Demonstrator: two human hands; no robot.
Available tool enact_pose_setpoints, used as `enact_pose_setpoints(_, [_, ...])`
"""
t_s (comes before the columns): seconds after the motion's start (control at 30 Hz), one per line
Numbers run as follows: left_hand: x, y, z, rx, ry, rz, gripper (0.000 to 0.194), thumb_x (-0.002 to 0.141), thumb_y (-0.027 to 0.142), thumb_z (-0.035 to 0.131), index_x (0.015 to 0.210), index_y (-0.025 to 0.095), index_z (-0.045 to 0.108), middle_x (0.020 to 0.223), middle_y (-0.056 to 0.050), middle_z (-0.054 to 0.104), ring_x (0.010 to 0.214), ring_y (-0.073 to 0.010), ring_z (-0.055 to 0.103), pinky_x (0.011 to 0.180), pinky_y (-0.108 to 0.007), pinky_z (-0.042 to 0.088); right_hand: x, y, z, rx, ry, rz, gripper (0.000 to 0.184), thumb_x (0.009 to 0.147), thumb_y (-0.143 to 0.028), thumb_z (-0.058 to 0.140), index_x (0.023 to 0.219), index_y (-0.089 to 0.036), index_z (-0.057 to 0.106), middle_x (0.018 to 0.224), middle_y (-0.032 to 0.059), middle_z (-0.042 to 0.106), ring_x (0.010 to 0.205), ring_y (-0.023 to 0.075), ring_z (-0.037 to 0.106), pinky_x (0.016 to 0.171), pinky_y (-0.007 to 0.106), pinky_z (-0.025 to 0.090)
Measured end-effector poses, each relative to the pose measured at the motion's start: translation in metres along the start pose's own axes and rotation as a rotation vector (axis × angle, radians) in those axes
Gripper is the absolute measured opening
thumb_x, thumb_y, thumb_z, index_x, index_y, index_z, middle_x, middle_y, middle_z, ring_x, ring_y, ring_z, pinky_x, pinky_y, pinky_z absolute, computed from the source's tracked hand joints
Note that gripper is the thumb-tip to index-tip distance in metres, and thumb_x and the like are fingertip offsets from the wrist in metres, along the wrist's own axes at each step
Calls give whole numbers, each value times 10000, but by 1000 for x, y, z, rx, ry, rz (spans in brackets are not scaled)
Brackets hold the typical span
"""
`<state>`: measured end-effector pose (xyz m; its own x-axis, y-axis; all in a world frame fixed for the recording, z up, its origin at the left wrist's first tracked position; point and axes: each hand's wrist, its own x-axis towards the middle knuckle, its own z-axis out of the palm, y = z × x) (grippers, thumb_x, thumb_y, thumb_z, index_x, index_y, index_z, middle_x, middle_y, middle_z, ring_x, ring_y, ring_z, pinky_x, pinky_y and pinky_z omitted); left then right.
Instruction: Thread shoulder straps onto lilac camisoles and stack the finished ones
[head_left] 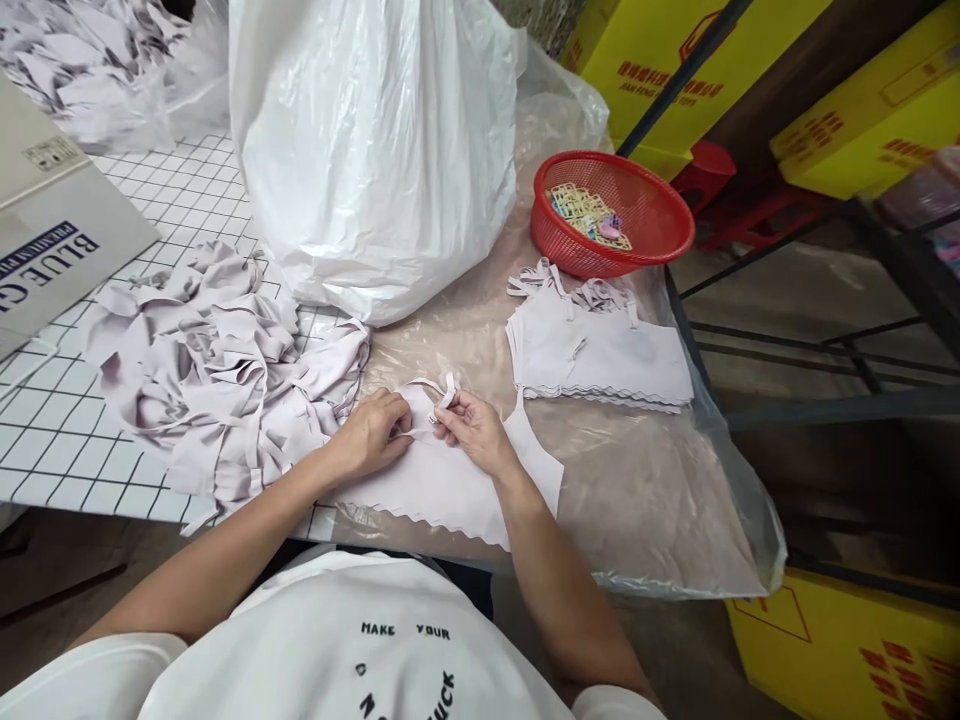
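Head view. Pale camisole top [457, 492] lies mostly flat on a clear plastic sheet [660, 500] at the near edge of the table, scalloped hem toward the wearer. Left hand [373, 432]: fingers drawn in, apparently pinching the top's upper edge. Right hand [471, 428]: thumb and fingertips closed on a thin shoulder strap [450, 388], its loop standing up above them. A small dark spot shows at the right fingertips; too small to identify.

Surroundings: loose garment pile [202, 370] beside the left forearm, on gridded cloth [37, 455]; neat garment stack [607, 355] to the right; red mesh basket [664, 235] behind it, small pastel pieces inside; bulky white plastic bag [375, 160] behind the hands.

Risks, as judged: (1) Strap could twist or slip, being narrow and soft and held only by the fingertips. (2) Top could skid if pulled, the sheet looking slick. (3) Its other strap reaches the stack's near edge, touching or just beside, cannot tell; a tug could snag and disturb the layers. (4) Pile could slide off, one strap already overhanging the table edge. (5) Basket could spill if knocked, standing close to the table's right side.
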<state>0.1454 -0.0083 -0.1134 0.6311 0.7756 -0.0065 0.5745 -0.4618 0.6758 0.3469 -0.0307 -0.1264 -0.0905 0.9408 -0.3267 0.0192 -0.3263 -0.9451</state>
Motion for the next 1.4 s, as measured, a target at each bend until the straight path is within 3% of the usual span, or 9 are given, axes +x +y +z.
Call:
enact_pose_setpoints(0.17, [0,0,-5,-148,-83,-9,109,826,258,584,893,184,541,680,29,531,608,-137,460,635,-283,361,-1,6,1,-61,2,-20,352,755,-513,717,820,-195,582,715,-12,629,588,110,626,466,189,430])
enact_pose_setpoints(0.3, [4,2,-4,-262,-37,-32,206,861,380,594,905,180,569,786,-12,630,701,-156,547,662,-279,396,1,11,4,-90,-9,-103,325,791,-504,690,821,-198,588,736,-3,637,634,125,632,541,225,482])
enact_pose_setpoints(0.43, [6,-1,0,-348,-24,-89,161,849,332,595,907,182,595,841,-25,692,745,-163,613,697,-276,444,2,15,6,-150,-10,-218,292,801,-475,694,811,-192,621,745,8,649,678,134,609,643,256,504])
enact_pose_setpoints(0.6, [1,-3,5,-116,-24,-78,185,789,286,671,939,181,645,803,-32,687,755,-194,620,749,-321,454,-1,12,4,-247,-1,-225,236,816,-429,679,818,-198,636,755,8,652,621,123,551,573,246,452])
enact_pose_setpoints(0.73, [0,-2,9,29,-31,-53,98,852,256,625,865,180,685,762,-42,675,748,-195,608,767,-340,430,-3,9,2,-311,-17,-225,221,810,-413,680,786,-200,629,724,-1,625,586,113,509,533,236,416])
enact_pose_setpoints(1.0, [-1,-2,13,-12,6,-35,160,898,238,584,896,194,738,794,-54,708,803,-207,640,777,-343,434,-7,1,-7,-476,-128,-350,134,877,-311,606,891,-202,683,772,21,621,684,143,556,613,255,450])
enact_pose_setpoints(1.23, [-1,-5,14,-63,29,-37,183,901,330,619,899,193,741,801,-52,720,788,-196,639,766,-330,415,-5,9,2,-442,-11,-394,156,899,-345,594,884,-206,662,818,47,618,704,162,569,614,272,467])
enact_pose_setpoints(1.4, [0,-5,13,-102,44,-40,226,917,353,599,837,195,740,743,-38,701,744,-180,626,750,-318,411,-5,9,3,-471,-45,-403,172,906,-364,588,863,-209,649,797,46,605,664,155,543,593,272,458])
